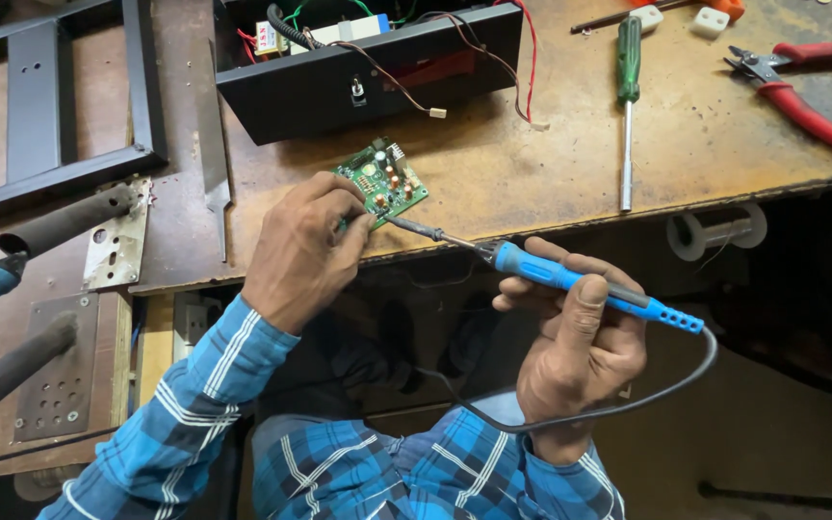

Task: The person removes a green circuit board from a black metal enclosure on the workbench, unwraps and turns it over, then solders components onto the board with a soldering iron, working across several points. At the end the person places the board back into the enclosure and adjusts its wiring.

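Soldering mid-frame: left hand (302,252) fingers pinch green circuit board (381,182) at counter (551,173) edge; right hand (580,347) closed around blue soldering iron (570,279), tip on board. Keep board steady, touch brief.

A circuit board (382,182) lies on the workbench (532,164), before the open box (368,67).

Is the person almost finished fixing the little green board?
Hard to say. Already done: the board carries its parts and lies out on the bench. In hand: the left hand steadies it while the right hand holds the soldering iron with its tip at the board's edge. Left: the black box sits open, with a loose wire plug.
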